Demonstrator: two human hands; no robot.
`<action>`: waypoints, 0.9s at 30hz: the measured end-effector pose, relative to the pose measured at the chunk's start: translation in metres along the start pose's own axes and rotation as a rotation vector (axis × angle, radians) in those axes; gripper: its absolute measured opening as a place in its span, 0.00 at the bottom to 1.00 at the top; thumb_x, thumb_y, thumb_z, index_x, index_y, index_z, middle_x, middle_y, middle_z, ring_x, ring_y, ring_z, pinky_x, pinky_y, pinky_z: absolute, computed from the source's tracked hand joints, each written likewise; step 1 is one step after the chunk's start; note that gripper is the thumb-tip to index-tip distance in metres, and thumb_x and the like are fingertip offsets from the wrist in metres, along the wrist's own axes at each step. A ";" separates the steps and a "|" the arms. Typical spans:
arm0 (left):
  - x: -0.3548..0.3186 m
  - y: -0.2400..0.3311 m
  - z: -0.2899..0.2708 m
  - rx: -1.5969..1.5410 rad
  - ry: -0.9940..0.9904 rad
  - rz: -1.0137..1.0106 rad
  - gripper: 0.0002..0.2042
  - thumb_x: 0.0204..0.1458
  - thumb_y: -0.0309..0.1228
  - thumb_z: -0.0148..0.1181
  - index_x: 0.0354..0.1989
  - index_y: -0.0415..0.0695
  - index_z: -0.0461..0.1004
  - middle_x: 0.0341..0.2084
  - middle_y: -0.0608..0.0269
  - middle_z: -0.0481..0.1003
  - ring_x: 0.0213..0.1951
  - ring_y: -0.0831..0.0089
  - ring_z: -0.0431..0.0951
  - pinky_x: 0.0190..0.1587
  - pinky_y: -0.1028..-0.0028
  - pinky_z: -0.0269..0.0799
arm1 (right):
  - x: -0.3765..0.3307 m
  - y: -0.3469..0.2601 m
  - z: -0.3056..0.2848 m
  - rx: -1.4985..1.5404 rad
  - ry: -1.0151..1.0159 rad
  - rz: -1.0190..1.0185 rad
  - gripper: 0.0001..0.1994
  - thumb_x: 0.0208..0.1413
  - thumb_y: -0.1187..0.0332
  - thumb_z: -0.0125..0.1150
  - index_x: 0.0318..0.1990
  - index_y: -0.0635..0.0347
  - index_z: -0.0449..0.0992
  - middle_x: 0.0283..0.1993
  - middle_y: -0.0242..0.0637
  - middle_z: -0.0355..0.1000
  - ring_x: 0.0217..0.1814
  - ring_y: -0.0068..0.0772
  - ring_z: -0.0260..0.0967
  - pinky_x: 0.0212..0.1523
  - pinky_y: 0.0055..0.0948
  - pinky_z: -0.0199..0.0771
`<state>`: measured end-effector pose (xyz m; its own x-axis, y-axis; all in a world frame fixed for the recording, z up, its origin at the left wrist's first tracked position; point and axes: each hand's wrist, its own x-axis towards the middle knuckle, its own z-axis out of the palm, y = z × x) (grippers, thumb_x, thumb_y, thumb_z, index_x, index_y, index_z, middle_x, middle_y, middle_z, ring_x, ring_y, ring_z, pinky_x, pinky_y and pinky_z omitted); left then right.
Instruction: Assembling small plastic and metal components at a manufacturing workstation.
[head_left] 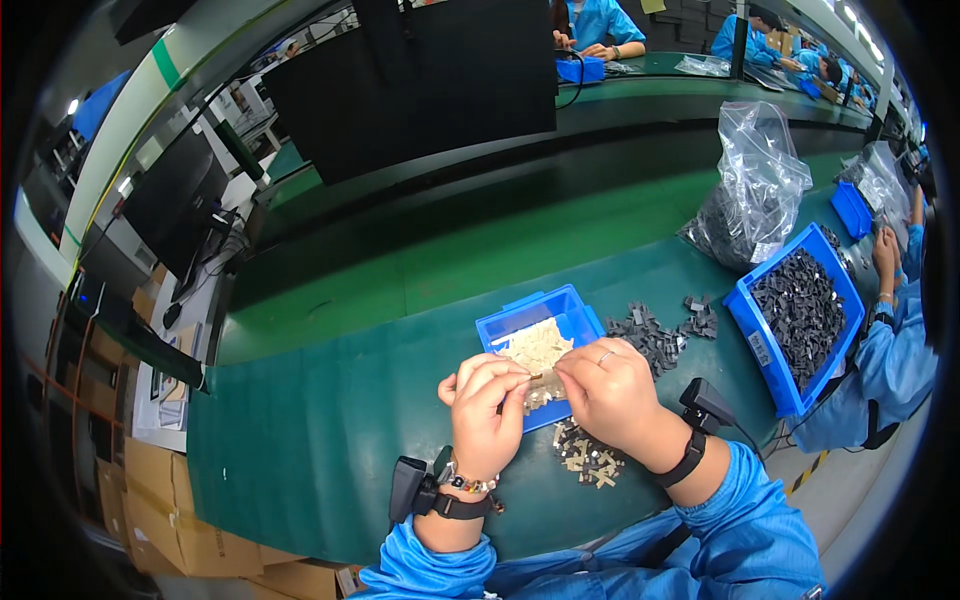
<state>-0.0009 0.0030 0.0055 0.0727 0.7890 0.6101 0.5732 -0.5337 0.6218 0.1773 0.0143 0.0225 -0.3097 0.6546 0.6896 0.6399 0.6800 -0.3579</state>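
From the head view I see my left hand (pixel 487 405) and right hand (pixel 610 390) meeting over the near edge of a small blue bin (pixel 560 310) of pale beige parts (pixel 535 348). Both grips are pinched on one tiny piece (pixel 538 377) held between the fingertips. A heap of assembled bits (pixel 588 462) lies on the green table (pixel 330 420) under my right wrist, dark parts (pixel 650 335) just right of the bin, and a larger blue bin (pixel 760 345) beyond them

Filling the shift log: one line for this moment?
left hand, right hand | pinching tiny part together | above small blue plastic bin of beige pieces
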 end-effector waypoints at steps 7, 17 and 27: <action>0.002 0.004 -0.002 0.022 0.020 -0.017 0.02 0.47 0.23 0.64 0.28 0.44 0.79 0.32 0.68 0.79 0.45 0.68 0.75 0.52 0.68 0.56 | 0.001 0.005 0.002 -0.111 -0.048 0.028 0.03 0.43 0.76 0.62 0.29 0.61 0.78 0.34 0.37 0.77 0.38 0.39 0.72 0.41 0.38 0.71; -0.001 0.011 -0.002 0.057 -0.060 -0.048 0.01 0.48 0.26 0.64 0.28 0.46 0.80 0.33 0.71 0.79 0.46 0.69 0.74 0.55 0.63 0.49 | 0.008 0.000 -0.006 0.240 -0.083 0.043 0.06 0.43 0.76 0.66 0.31 0.59 0.80 0.33 0.33 0.76 0.37 0.37 0.70 0.42 0.34 0.66; -0.002 0.008 -0.003 0.103 -0.089 -0.031 0.01 0.48 0.27 0.65 0.28 0.49 0.80 0.33 0.73 0.79 0.47 0.70 0.73 0.56 0.59 0.45 | 0.009 -0.004 -0.009 0.236 -0.119 0.051 0.04 0.43 0.75 0.66 0.29 0.58 0.80 0.32 0.31 0.75 0.38 0.36 0.70 0.43 0.34 0.64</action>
<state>0.0013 -0.0041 0.0109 0.1231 0.8308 0.5429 0.6564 -0.4784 0.5833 0.1781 0.0142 0.0354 -0.3709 0.7149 0.5928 0.4794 0.6940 -0.5371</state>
